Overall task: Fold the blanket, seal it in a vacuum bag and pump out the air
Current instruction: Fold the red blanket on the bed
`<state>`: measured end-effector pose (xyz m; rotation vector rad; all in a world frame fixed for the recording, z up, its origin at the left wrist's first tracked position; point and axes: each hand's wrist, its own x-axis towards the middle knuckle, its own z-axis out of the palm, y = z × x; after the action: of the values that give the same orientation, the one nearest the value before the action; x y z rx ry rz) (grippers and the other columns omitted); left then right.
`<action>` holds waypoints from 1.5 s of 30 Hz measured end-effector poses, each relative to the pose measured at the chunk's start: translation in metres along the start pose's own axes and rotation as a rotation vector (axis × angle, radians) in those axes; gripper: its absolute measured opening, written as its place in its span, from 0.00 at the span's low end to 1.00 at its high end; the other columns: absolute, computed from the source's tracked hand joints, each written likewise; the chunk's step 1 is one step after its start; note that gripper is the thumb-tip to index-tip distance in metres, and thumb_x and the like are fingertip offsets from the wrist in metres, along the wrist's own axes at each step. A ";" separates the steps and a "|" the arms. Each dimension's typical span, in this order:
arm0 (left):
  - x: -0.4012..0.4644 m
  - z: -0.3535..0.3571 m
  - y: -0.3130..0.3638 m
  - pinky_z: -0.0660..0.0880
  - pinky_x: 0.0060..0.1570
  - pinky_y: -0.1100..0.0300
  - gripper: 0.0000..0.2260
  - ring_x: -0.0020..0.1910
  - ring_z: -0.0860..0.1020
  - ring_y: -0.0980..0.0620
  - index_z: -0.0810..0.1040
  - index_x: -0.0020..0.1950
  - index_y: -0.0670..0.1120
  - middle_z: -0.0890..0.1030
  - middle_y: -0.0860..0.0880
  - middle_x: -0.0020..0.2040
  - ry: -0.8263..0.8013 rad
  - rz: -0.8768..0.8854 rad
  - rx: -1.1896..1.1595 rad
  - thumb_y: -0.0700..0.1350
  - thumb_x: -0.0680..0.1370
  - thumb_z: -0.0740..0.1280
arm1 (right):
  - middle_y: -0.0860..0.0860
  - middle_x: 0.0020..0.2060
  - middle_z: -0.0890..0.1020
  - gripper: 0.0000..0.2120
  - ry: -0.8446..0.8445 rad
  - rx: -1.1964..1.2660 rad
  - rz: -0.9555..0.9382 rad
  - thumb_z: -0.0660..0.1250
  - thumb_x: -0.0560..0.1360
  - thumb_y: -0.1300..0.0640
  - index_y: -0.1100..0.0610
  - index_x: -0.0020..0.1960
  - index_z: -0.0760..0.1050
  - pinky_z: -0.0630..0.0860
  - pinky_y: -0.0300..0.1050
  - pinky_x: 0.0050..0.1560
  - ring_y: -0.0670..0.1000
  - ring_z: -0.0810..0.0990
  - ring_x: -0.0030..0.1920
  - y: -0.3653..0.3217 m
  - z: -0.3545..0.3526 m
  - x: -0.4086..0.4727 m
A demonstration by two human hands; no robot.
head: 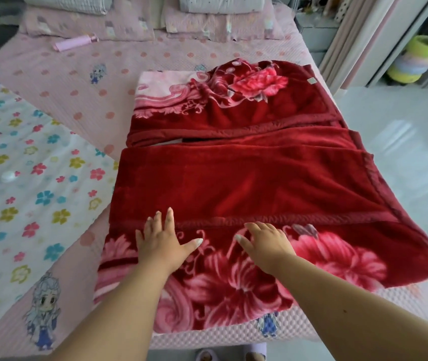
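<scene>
on the bed's [155,56] right half, the partly folded red blanket [246,178] overhangs the bed's right and near edges; bare bedsheet is open to its left, up to the flowered vacuum bag [25,165]. pink pump [76,42] far back near the pillows. left hand [162,239] flat, fingers spread, pressing the blanket near the hem. right hand [266,244] beside it, fingers curled onto the hem, grip unclear.

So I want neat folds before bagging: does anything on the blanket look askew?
Yes. The blanket is folded unevenly: its right side splays out in stepped layers past the bed edge, while the left edge is fairly straight. Both hands rest on the near fold.
</scene>
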<state>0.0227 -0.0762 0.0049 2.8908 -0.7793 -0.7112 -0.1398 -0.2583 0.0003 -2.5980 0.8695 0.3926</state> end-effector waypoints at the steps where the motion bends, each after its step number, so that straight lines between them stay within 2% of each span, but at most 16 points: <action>1: 0.005 -0.001 0.012 0.43 0.74 0.42 0.49 0.77 0.43 0.44 0.37 0.78 0.53 0.43 0.47 0.79 -0.005 0.038 0.001 0.78 0.67 0.52 | 0.50 0.71 0.69 0.31 0.000 0.008 0.014 0.50 0.78 0.34 0.52 0.74 0.63 0.61 0.51 0.70 0.53 0.65 0.72 0.007 -0.005 0.002; 7: 0.041 -0.013 0.073 0.41 0.74 0.44 0.42 0.78 0.42 0.48 0.39 0.78 0.51 0.45 0.48 0.79 0.001 0.215 0.090 0.73 0.73 0.49 | 0.50 0.68 0.72 0.28 0.026 -0.018 0.116 0.56 0.78 0.38 0.53 0.71 0.66 0.64 0.49 0.67 0.53 0.68 0.69 0.070 -0.049 0.031; 21: 0.150 -0.011 0.270 0.45 0.75 0.47 0.37 0.78 0.46 0.48 0.46 0.79 0.47 0.48 0.46 0.79 0.025 0.214 0.098 0.66 0.78 0.55 | 0.55 0.67 0.72 0.25 0.089 -0.068 0.090 0.63 0.77 0.42 0.56 0.69 0.68 0.67 0.50 0.67 0.57 0.68 0.68 0.255 -0.161 0.177; 24: 0.175 -0.003 0.299 0.45 0.75 0.47 0.37 0.78 0.46 0.48 0.46 0.79 0.47 0.48 0.46 0.79 0.041 0.237 0.100 0.66 0.78 0.54 | 0.54 0.71 0.67 0.31 0.093 -0.087 0.121 0.63 0.76 0.40 0.55 0.72 0.63 0.62 0.52 0.69 0.57 0.64 0.72 0.288 -0.166 0.216; 26: 0.197 0.003 0.312 0.44 0.75 0.47 0.38 0.78 0.45 0.48 0.45 0.79 0.47 0.48 0.46 0.79 0.048 0.259 0.119 0.67 0.77 0.54 | 0.53 0.75 0.61 0.38 -0.002 -0.132 0.142 0.62 0.74 0.35 0.54 0.76 0.57 0.54 0.55 0.73 0.55 0.57 0.76 0.303 -0.155 0.236; 28: 0.221 0.008 0.319 0.42 0.75 0.47 0.40 0.78 0.43 0.49 0.43 0.79 0.48 0.45 0.47 0.79 0.039 0.284 0.161 0.68 0.76 0.55 | 0.53 0.75 0.61 0.42 -0.073 -0.164 0.172 0.62 0.72 0.32 0.53 0.77 0.55 0.50 0.57 0.74 0.55 0.57 0.76 0.316 -0.140 0.246; 30: 0.241 0.012 0.320 0.40 0.75 0.45 0.45 0.77 0.39 0.51 0.41 0.79 0.48 0.43 0.48 0.79 0.013 0.310 0.198 0.70 0.73 0.59 | 0.52 0.70 0.69 0.39 -0.056 -0.233 0.134 0.63 0.70 0.31 0.52 0.73 0.62 0.57 0.55 0.71 0.55 0.64 0.72 0.327 -0.128 0.248; 32: 0.256 0.015 0.317 0.38 0.73 0.44 0.50 0.78 0.41 0.51 0.41 0.79 0.49 0.47 0.49 0.79 -0.055 0.291 0.188 0.71 0.69 0.63 | 0.49 0.62 0.76 0.27 0.018 -0.291 0.025 0.64 0.71 0.32 0.49 0.62 0.72 0.64 0.51 0.62 0.53 0.70 0.65 0.334 -0.130 0.246; 34: 0.265 0.011 0.311 0.41 0.73 0.45 0.45 0.77 0.53 0.49 0.54 0.78 0.50 0.62 0.48 0.76 -0.068 0.280 0.158 0.69 0.69 0.67 | 0.48 0.55 0.80 0.17 0.094 -0.280 -0.027 0.64 0.72 0.34 0.48 0.48 0.72 0.65 0.48 0.56 0.53 0.75 0.59 0.338 -0.145 0.246; 35: 0.268 0.006 0.309 0.46 0.73 0.47 0.37 0.73 0.62 0.49 0.66 0.73 0.50 0.71 0.49 0.69 -0.021 0.307 0.149 0.66 0.69 0.68 | 0.48 0.52 0.81 0.16 0.124 -0.270 -0.029 0.65 0.72 0.35 0.48 0.45 0.72 0.66 0.48 0.54 0.53 0.76 0.57 0.337 -0.157 0.248; 36: 0.272 0.000 0.309 0.51 0.72 0.50 0.25 0.67 0.70 0.49 0.75 0.62 0.51 0.77 0.51 0.59 0.074 0.355 0.131 0.63 0.70 0.70 | 0.49 0.51 0.81 0.16 0.157 -0.274 -0.036 0.65 0.72 0.36 0.48 0.44 0.72 0.66 0.48 0.54 0.54 0.77 0.56 0.337 -0.169 0.251; 37: 0.275 -0.009 0.310 0.56 0.69 0.52 0.16 0.59 0.75 0.49 0.79 0.50 0.51 0.77 0.53 0.48 0.181 0.390 0.087 0.60 0.71 0.71 | 0.49 0.51 0.81 0.16 0.193 -0.289 -0.047 0.65 0.72 0.36 0.49 0.45 0.74 0.67 0.48 0.54 0.54 0.77 0.55 0.335 -0.181 0.256; 38: 0.278 -0.019 0.312 0.60 0.65 0.54 0.12 0.52 0.77 0.48 0.79 0.43 0.50 0.75 0.54 0.42 0.298 0.415 0.050 0.57 0.70 0.73 | 0.49 0.51 0.81 0.16 0.233 -0.303 -0.051 0.66 0.72 0.36 0.50 0.46 0.75 0.67 0.49 0.55 0.54 0.77 0.55 0.333 -0.193 0.263; 40: 0.287 -0.032 0.317 0.67 0.55 0.54 0.13 0.43 0.76 0.46 0.79 0.39 0.46 0.73 0.52 0.37 0.461 0.393 0.003 0.54 0.70 0.74 | 0.50 0.52 0.80 0.18 0.317 -0.318 -0.052 0.66 0.72 0.37 0.50 0.51 0.77 0.65 0.50 0.57 0.55 0.76 0.57 0.327 -0.211 0.282; 42: 0.292 -0.032 0.321 0.70 0.45 0.52 0.13 0.40 0.74 0.44 0.78 0.39 0.43 0.74 0.48 0.36 0.550 0.307 -0.015 0.51 0.71 0.74 | 0.50 0.53 0.79 0.19 0.382 -0.340 -0.057 0.66 0.72 0.37 0.50 0.55 0.78 0.65 0.51 0.58 0.55 0.74 0.58 0.320 -0.217 0.305; 45: 0.302 -0.016 0.321 0.68 0.45 0.52 0.12 0.44 0.74 0.44 0.77 0.42 0.43 0.75 0.46 0.40 0.562 0.193 0.016 0.52 0.74 0.72 | 0.52 0.60 0.75 0.23 0.305 -0.275 0.008 0.67 0.73 0.38 0.51 0.62 0.75 0.65 0.52 0.63 0.56 0.71 0.63 0.318 -0.197 0.337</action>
<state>0.1130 -0.5040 -0.0499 2.7479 -0.9492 0.1291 -0.0493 -0.7528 -0.0307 -2.9619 0.9847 0.1239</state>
